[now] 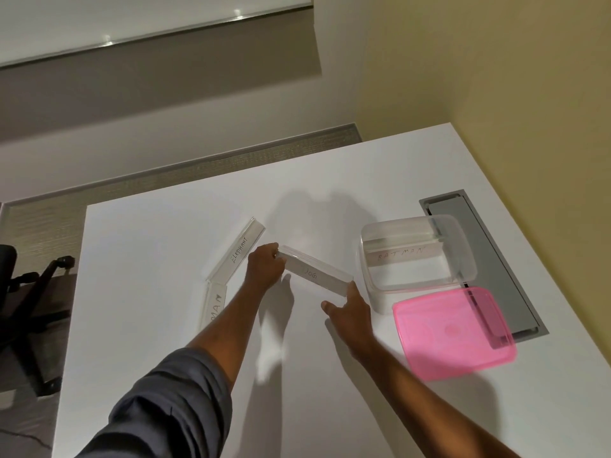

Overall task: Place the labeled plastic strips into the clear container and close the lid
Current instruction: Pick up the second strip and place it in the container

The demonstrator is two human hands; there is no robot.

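Clear plastic is what I have between my hands: the strip marked DOG [314,274], held by its two ends, my left hand [264,269] pinching the far-left end and my right hand [350,309] closed around the near-right end. It looks just lifted off the white table [165,259], though I cannot tell for certain whether it has cleared the surface. Its long axis runs diagonally, from upper left down to lower right, and that lower end points toward the clear container [373,285], which sits just to the right of my right hand, so that hand is the nearer one and should lead. One strip, lettered BATMAN [401,254], already stands inside. The DOG strip will need turning to lie along that same direction, I think. The ELEPHANT strip [238,252] and another partly hidden strip [213,309] wait on the table to my left. The pink lid [453,335] lies off, just in front of the container.
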